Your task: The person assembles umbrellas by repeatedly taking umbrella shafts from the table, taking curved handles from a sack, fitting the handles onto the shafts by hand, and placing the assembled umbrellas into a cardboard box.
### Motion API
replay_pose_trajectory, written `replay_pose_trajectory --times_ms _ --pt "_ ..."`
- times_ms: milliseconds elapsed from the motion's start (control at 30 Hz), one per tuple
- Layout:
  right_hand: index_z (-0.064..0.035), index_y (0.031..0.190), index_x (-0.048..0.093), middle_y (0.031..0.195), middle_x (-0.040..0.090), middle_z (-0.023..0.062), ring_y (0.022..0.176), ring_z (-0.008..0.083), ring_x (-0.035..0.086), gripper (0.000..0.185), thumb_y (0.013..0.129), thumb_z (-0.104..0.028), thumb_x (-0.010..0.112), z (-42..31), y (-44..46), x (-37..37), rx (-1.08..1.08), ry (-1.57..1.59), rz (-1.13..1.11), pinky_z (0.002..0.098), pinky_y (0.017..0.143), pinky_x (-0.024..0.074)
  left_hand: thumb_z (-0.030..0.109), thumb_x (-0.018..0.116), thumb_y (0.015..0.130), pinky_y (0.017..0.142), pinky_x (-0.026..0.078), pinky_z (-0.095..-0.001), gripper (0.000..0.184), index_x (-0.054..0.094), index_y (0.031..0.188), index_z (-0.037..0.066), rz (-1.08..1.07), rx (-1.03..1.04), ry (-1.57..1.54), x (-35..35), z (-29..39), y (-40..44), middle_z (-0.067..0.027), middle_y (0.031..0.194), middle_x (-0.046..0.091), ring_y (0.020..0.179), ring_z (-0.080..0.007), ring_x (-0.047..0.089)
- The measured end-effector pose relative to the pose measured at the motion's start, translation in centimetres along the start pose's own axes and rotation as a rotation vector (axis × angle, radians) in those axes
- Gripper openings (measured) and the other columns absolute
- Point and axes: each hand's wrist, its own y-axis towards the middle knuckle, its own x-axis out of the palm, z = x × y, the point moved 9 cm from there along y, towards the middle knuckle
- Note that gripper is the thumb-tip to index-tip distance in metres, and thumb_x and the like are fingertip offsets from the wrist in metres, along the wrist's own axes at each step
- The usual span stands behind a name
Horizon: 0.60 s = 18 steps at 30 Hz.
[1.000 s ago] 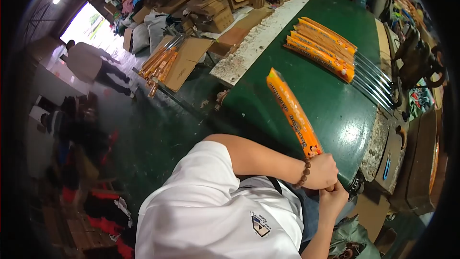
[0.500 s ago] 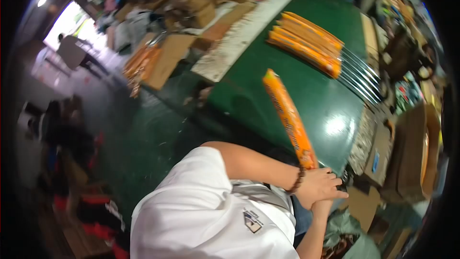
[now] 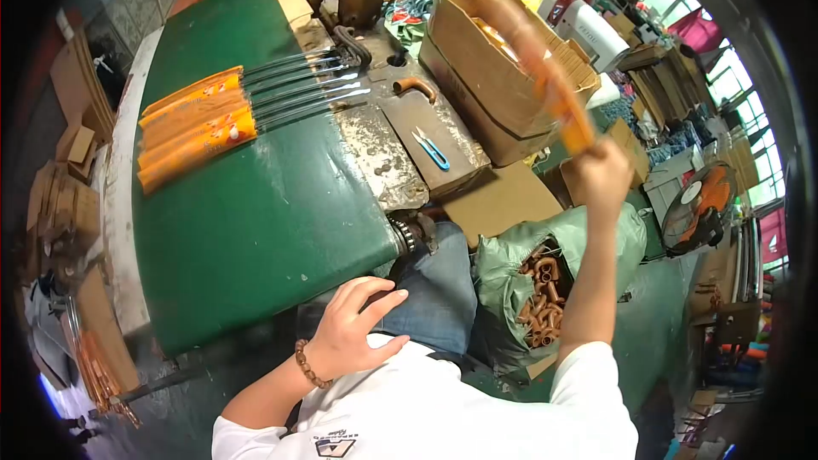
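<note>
In my right hand is a long umbrella in an orange printed sleeve, gripped at its lower end and slanting up to the left, blurred. It passes in front of an open carton; whether it touches the carton I cannot tell. My left hand is empty with fingers apart, near my lap and the table's front edge. Several orange-sleeved umbrellas lie side by side on the green table, bare metal shafts pointing right. A green sack holds brown curved handles.
Blue-handled snips lie on a box by the table's right edge, near a single curved brown handle. A white fan stands behind the carton, an orange fan at right. More umbrellas stand at lower left.
The view has swung right. My hands, together at the umbrella's lower end before, are now apart. My right hand has carried the umbrella right, over by the carton; my left is free.
</note>
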Motion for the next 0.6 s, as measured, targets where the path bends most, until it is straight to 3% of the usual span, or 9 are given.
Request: replay_pose_trajectory --times_ms 33,100,133,200,267,367,433,533,600 --pt "-0.0029 0.081 0.067 0.072 0.067 0.0118 0.062 0.0271 0.056 0.014 0.077 -0.016 0.066 1.7 3.8 0.3 0.034 -0.181 -0.019 0.037 0.061 0.047 0.014 0.082 0.068 0.1 0.048 -0.043 0.062 0.062 0.126 0.007 0.0 -0.043 -0.003 0.2 -0.2 -0.3 -0.0139 0.125 0.059 0.113 -0.0311 0.057" --pt "-0.0051 0.096 0.07 0.092 0.072 0.0127 0.08 0.032 0.065 0.025 0.079 -0.024 0.07 2.2 11.0 2.2 -0.252 -0.54 0.174 0.0406 0.071 0.0504 0.014 0.082 0.069 0.098 0.048 -0.0408 0.063 0.061 0.127 0.007 -0.031 -0.056 0.017 0.8 0.0 0.4 -0.0134 0.125 0.058 0.113 -0.0308 0.057" --pt "-0.0083 0.117 0.066 0.115 0.069 0.0132 0.1 0.0349 0.064 0.042 0.082 -0.03 0.071 2.2 13.0 3.5 -0.311 -0.651 0.226 0.0416 0.084 0.051 0.014 0.082 0.069 0.098 0.048 -0.0408 0.063 0.061 0.127 0.007 -0.035 -0.064 0.02 1.1 0.2 0.7 -0.0134 0.125 0.058 0.113 -0.0308 0.057" --pt "-0.0082 0.129 0.061 0.125 0.065 0.0137 0.11 0.0335 0.062 0.05 0.084 -0.028 0.072 3.6 14.2 5.3 -0.303 -0.672 0.231 0.0414 0.092 0.0491 0.014 0.081 0.07 0.097 0.049 -0.0407 0.061 0.062 0.127 0.007 -0.055 -0.045 0.069 1.5 0.2 1.6 -0.013 0.126 0.058 0.112 -0.0311 0.057" --pt "-0.0065 0.133 0.058 0.125 0.064 0.0147 0.111 0.0323 0.06 0.054 0.085 -0.026 0.073 4.2 12.7 6.0 -0.336 -0.296 0.166 0.0409 0.097 0.0461 0.013 0.08 0.071 0.097 0.048 -0.0399 0.057 0.062 0.126 0.006 -0.028 -0.048 0.081 1.2 -0.2 2.2 -0.0132 0.125 0.058 0.112 -0.0308 0.058" --pt "-0.0037 0.126 0.06 0.123 0.063 0.015 0.112 0.0324 0.059 0.045 0.085 -0.018 0.072 5.1 4.7 6.2 -0.261 -0.104 0.101 0.0413 0.099 0.046 0.013 0.078 0.073 0.097 0.048 -0.0389 0.054 0.063 0.125 0.005 0.019 -0.11 0.112 -0.4 -2.2 3.3 -0.0133 0.124 0.06 0.11 -0.0302 0.058" --pt "-0.0036 0.118 0.062 0.115 0.064 0.012 0.105 0.03 0.06 0.036 0.085 -0.015 0.07 9.2 -1.8 5.7 -0.121 -0.148 0.113 0.0382 0.095 0.0472 0.011 0.073 0.078 0.095 0.05 -0.0376 0.045 0.064 0.122 0.003 0.107 -0.157 0.221 -2.6 -4.5 4.7 -0.0125 0.119 0.063 0.106 -0.0289 0.061" --pt "-0.0011 0.095 0.063 0.088 0.064 0.0136 0.082 0.0326 0.059 0.016 0.086 -0.014 0.065 19.7 -13.9 6.1 0.199 -0.169 -0.091 0.0404 0.08 0.049 0.013 0.066 0.087 0.092 0.052 -0.0378 0.033 0.065 0.118 0.003 0.19 -0.177 0.38 -6.1 -10.5 8.2 -0.0131 0.116 0.065 0.103 -0.029 0.064" --pt "0.0 0.101 0.062 0.103 0.063 0.021 0.091 0.0398 0.059 0.022 0.085 -0.016 0.064 26.1 -24.3 6.4 0.337 -0.496 -0.377 0.047 0.083 0.0495 0.015 0.065 0.089 0.092 0.052 -0.0387 0.033 0.064 0.12 0.004 0.205 -0.269 0.52 -8.3 -15.7 11.0 -0.0125 0.117 0.065 0.105 -0.0297 0.063"
